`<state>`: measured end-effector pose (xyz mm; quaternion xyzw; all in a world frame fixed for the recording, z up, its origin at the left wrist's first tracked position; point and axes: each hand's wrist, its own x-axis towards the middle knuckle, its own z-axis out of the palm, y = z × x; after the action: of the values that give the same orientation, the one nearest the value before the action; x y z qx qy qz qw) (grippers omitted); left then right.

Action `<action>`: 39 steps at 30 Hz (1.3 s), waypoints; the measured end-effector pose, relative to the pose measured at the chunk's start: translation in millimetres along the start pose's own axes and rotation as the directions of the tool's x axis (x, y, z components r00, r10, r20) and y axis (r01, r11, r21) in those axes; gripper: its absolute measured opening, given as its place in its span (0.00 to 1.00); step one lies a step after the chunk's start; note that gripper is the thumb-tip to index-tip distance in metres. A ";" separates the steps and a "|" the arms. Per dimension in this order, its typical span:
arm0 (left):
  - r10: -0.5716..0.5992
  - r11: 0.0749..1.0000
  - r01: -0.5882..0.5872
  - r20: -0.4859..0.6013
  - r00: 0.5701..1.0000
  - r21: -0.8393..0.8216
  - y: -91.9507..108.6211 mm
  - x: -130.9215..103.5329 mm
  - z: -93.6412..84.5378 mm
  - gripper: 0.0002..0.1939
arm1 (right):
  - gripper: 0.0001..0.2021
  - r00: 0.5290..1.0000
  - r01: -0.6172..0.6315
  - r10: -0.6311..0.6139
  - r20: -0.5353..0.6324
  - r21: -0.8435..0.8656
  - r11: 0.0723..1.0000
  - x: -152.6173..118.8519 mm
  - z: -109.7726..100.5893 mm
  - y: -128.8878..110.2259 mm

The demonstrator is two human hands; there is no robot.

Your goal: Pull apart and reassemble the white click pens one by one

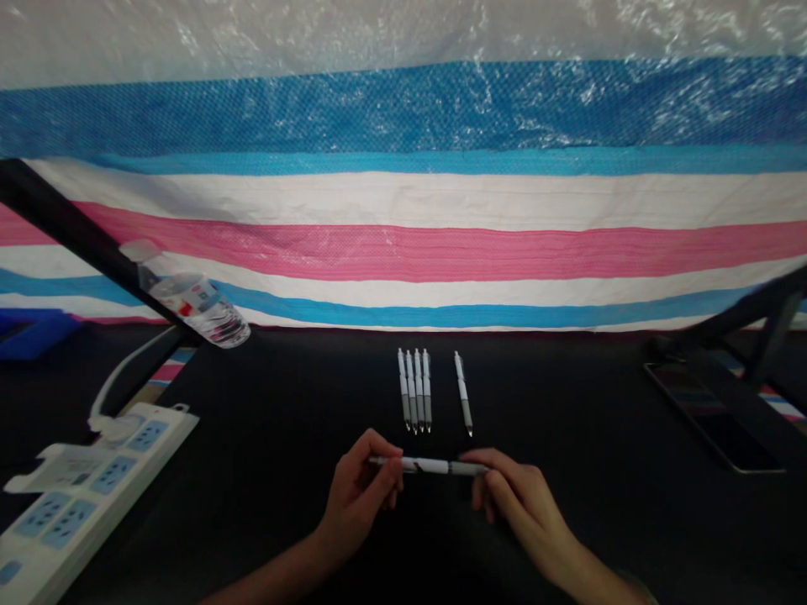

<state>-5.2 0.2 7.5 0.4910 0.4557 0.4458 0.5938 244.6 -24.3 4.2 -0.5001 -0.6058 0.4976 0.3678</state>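
A white and grey pen (435,465) is held level between my two hands, above the black table near its front. My left hand (366,487) pinches the clicker end between thumb and fingers. The grey grip end is pinched by my right hand (510,496). Beyond them, several similar pens (416,391) lie side by side in a close group, their tips toward me. One more pen (463,393) lies apart, to the right of that group.
A white power strip (119,496) with a plug lies at the left. Behind it stands a clear water bottle (202,307) by a black bar. A dark phone (712,416) lies at the right near a black stand. A striped sheet (403,252) hangs behind the table.
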 end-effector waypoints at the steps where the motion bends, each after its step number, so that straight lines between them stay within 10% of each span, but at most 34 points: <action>1: -0.011 1.000 0.010 -0.014 1.000 -0.005 0.6 -0.2 -0.2 0.22 | 0.18 1.000 0.009 -0.008 -0.024 0.022 1.000 0.4 0.6 -0.9; 28: -0.013 0.999 0.013 0.001 1.000 0.040 -0.3 1.9 -2.2 0.21 | 0.28 0.981 0.195 -0.173 0.091 -0.361 0.912 -0.7 -3.1 1.3; 39: -0.071 0.995 0.070 -0.014 0.997 -0.069 -1.1 9.6 4.1 0.18 | 0.26 0.991 0.023 0.004 0.133 -0.200 0.979 3.9 0.1 -4.7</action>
<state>0.7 8.7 5.8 0.4501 0.4622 0.4439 0.6219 242.6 -20.6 8.5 -0.4977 -0.6786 0.4639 0.2768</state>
